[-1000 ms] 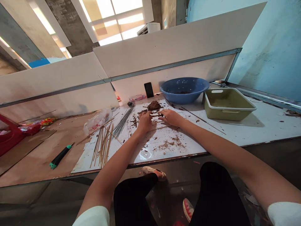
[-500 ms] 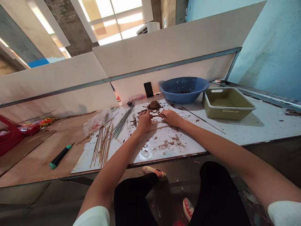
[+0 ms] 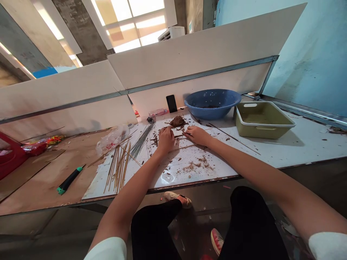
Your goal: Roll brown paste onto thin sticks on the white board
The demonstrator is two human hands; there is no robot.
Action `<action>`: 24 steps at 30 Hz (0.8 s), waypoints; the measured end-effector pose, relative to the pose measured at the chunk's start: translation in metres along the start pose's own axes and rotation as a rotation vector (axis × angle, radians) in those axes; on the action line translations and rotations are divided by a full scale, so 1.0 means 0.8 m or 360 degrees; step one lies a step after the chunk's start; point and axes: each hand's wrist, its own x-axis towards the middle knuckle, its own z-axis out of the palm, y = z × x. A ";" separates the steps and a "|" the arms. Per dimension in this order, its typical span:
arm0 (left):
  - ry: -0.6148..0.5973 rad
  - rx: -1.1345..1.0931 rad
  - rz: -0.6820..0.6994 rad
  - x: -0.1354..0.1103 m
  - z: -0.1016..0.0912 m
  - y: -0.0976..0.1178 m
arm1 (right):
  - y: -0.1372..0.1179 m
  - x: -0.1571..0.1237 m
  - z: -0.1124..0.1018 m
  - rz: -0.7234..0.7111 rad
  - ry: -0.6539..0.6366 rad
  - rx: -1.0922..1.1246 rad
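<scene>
My left hand [image 3: 166,139] and my right hand [image 3: 197,135] rest close together on a white board [image 3: 189,169]. Between them lies a thin stick coated in brown paste [image 3: 179,136]; both hands have their fingers curled onto it. Just beyond the hands sits a lump of brown paste [image 3: 177,121]. Brown crumbs [image 3: 196,165] are scattered on the board nearer to me.
Bare wooden sticks [image 3: 118,166] and thin grey rods [image 3: 141,139] lie to the left, beside a plastic bag [image 3: 112,138] and a green-tipped knife [image 3: 69,179]. A blue basin [image 3: 213,103], an olive tray [image 3: 262,119] and a black phone [image 3: 171,103] stand at the back.
Both hands have shifted slightly along the coated stick; the right hand's fingers have drawn a little closer to the left. Nothing else moved.
</scene>
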 end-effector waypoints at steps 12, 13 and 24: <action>0.0139 0.0089 -0.0124 0.003 -0.008 -0.018 | -0.050 0.010 0.014 0.0082 -0.0033 -0.0137; 0.0140 0.0089 -0.0129 0.003 -0.008 -0.019 | -0.060 0.014 0.019 0.0126 -0.0038 -0.0171; 0.0193 0.0063 -0.0229 0.004 -0.009 -0.030 | -0.120 0.032 0.005 0.0183 -0.0237 -0.0404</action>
